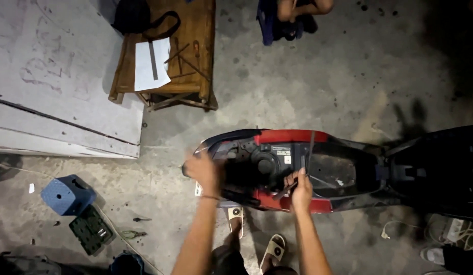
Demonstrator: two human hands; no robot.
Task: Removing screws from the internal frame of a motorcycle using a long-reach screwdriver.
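With the right hand (301, 189) gripping a thin dark tool (292, 186) and the left hand (203, 170) blurry, maybe open, on the red scooter (292, 136), it is best to go slow and steady near the small white label (287, 159) inside the scooter.

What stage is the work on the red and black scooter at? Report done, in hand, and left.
Done: the red and black scooter has its seat up or off, so the black under-seat compartment lies bare.

In hand: the right hand holds a thin dark tool at the compartment; the left hand, blurred, rests at the rear end.

Left: the compartment is uncovered and the green tool case lies open on the floor.
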